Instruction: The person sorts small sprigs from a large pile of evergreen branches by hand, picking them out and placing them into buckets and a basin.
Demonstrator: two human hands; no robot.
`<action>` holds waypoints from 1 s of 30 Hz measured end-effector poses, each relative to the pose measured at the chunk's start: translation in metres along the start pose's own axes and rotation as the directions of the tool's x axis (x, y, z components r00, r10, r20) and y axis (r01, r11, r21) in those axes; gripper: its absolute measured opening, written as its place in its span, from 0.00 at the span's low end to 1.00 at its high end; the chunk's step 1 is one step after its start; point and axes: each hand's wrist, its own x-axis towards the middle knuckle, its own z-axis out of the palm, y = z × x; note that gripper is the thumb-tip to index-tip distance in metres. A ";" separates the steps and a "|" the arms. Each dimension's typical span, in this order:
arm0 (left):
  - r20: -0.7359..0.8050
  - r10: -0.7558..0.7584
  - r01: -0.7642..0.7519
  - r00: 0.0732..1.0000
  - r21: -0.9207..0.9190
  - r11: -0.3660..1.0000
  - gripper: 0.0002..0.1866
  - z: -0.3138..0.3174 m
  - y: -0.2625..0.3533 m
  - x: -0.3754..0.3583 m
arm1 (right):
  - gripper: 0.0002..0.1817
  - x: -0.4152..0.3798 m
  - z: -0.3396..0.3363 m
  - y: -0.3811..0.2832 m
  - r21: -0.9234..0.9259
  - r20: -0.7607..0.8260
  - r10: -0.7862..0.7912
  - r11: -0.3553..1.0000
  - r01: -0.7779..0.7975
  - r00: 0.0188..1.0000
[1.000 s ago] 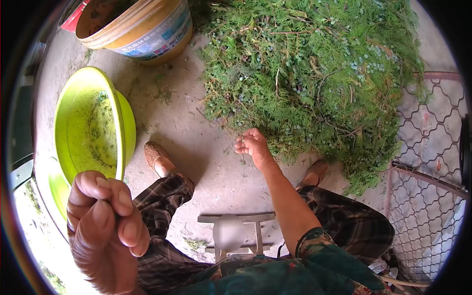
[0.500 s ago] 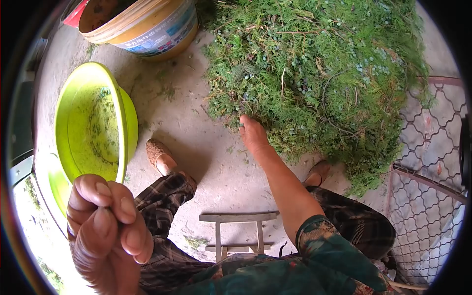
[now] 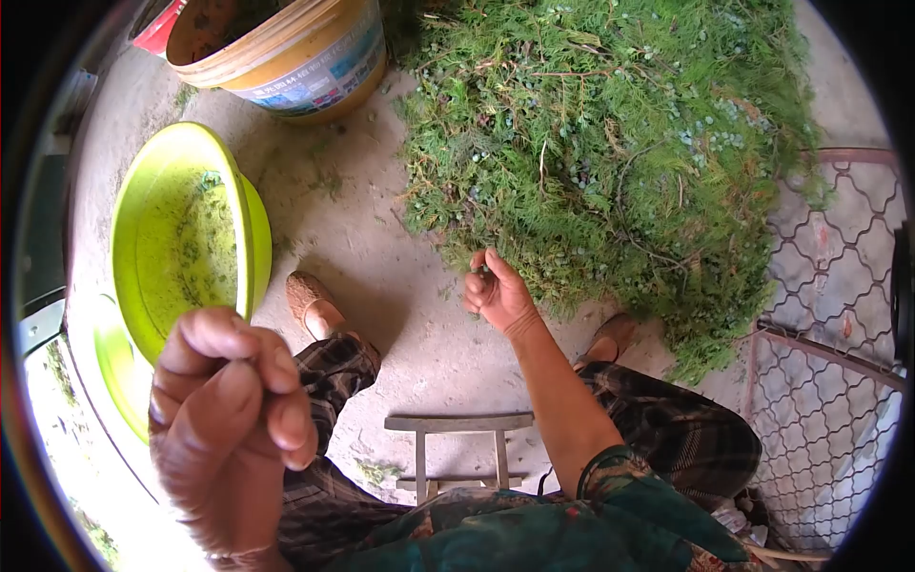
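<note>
My left hand is raised close to the camera at lower left, thumb and fingers pinched together. Whatever may be between its fingertips is too small or hidden to make out. Below and beyond it stands a yellow-green plastic basin, with bits of green scattered over its inside. My right hand hovers at the near left edge of a big heap of green conifer branches bearing bluish berries. Its fingers are curled in, and I cannot see clearly what they hold.
A yellow bucket with a printed label stands at the back left, beside a red container. Below me is a small wooden stool. A metal lattice gate lies along the right. Another yellow-green basin shows at far left.
My right hand has drawn back from the edge of the branches towards me, its fingers turning up and curling. My left hand stays pinched and has shifted slightly right in view.
</note>
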 end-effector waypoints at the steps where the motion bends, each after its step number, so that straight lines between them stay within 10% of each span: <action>1: 0.004 0.008 -0.008 1.000 -0.001 1.000 0.10 0.002 -0.002 0.001 | 0.10 0.000 0.005 -0.003 -0.005 0.007 -0.003 1.000 0.003 1.000; 9: 0.054 -0.164 0.140 0.985 0.299 0.944 0.12 0.013 -0.025 0.008 | 0.07 -0.022 0.091 -0.039 -0.063 0.293 -0.042 0.996 0.064 0.955; 17: 0.465 -0.001 -0.392 0.885 0.748 0.535 0.26 0.020 -0.052 0.019 | 0.11 -0.060 0.186 -0.051 -0.345 0.477 0.059 0.930 0.125 0.877; 21: 0.421 0.094 -0.421 0.902 0.814 0.401 0.07 0.020 -0.053 0.023 | 0.07 -0.075 0.199 -0.053 -0.359 0.202 0.037 0.933 0.039 0.979; 30: 0.408 0.402 -0.428 0.820 0.903 -0.044 0.04 0.019 -0.047 0.030 | 0.06 -0.081 0.195 -0.045 -0.216 0.235 0.034 0.976 0.019 0.971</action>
